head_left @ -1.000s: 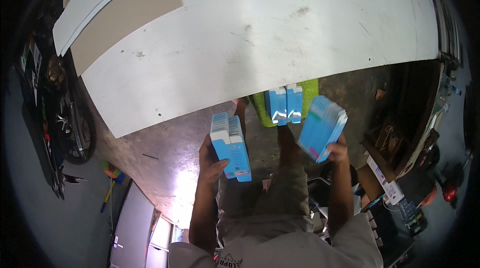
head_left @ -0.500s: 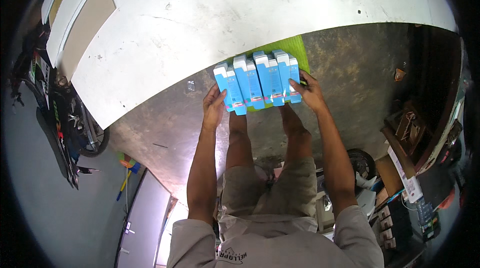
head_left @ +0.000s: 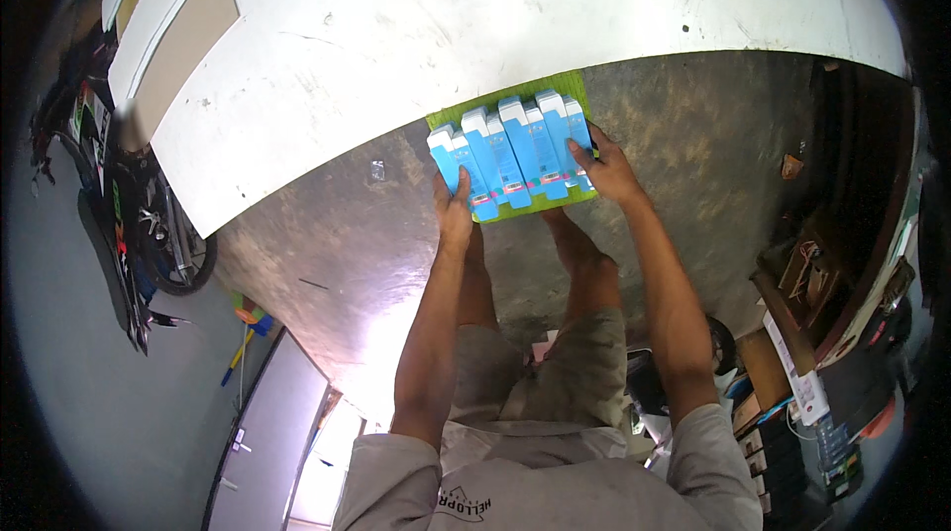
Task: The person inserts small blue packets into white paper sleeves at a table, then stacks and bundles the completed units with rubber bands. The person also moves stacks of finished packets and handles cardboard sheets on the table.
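Observation:
Several light-blue cartons with white end flaps [head_left: 512, 159] stand side by side in a slightly fanned row, held up above the floor between both hands. My left hand [head_left: 453, 212] grips the left end, its thumb laid over the front of the outermost carton. At the other end, my right hand [head_left: 610, 172] has its thumb on the front face and its fingers behind, mostly hidden. A bright green mat [head_left: 565, 85] shows behind and below the row; I cannot tell whether the cartons touch it.
A large white tabletop [head_left: 495, 16] curves across the far side. On the left is a motorcycle [head_left: 124, 224], with a long-handled cleaning tool [head_left: 238, 358] by the wall. A wooden rack [head_left: 804, 278] and clutter line the right. Below the cartons lies a stained concrete floor [head_left: 684, 194].
My left hand has shifted right and a little down along the row's left end. The cartons have tilted slightly and show more of the green mat.

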A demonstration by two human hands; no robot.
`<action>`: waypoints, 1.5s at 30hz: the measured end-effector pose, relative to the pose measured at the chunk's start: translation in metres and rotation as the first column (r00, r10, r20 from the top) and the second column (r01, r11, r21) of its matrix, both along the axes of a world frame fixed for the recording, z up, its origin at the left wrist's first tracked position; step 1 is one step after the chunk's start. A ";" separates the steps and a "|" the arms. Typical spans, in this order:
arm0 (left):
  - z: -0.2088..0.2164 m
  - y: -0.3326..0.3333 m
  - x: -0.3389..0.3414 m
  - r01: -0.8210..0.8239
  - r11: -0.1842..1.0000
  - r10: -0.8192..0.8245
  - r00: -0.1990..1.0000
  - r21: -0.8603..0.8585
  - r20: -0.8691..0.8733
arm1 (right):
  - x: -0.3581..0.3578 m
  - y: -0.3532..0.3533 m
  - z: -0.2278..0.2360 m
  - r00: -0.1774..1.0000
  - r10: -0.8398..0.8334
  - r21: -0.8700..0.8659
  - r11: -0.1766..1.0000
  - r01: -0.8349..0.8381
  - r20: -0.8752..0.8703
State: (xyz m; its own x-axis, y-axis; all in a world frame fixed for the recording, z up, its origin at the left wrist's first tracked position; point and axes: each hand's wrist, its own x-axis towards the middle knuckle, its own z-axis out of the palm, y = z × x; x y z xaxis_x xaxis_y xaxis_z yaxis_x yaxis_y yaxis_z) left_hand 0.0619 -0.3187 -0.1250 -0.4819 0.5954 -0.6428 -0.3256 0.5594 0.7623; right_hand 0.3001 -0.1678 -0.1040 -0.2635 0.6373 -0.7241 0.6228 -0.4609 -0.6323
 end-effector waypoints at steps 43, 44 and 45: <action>0.160 0.141 -0.207 0.502 0.826 -0.564 0.744 -0.257 -0.359 | -0.040 0.182 0.148 0.979 -0.143 0.623 0.782 0.022 0.144; 0.164 0.147 -0.208 0.472 0.824 -0.563 0.744 -0.313 -0.359 | -0.047 0.195 0.140 0.985 -0.075 0.728 0.683 -0.063 0.155; 0.167 0.153 -0.207 0.443 0.817 -0.564 0.743 -0.369 -0.359 | -0.051 0.207 0.132 0.985 -0.017 0.816 0.563 -0.134 0.173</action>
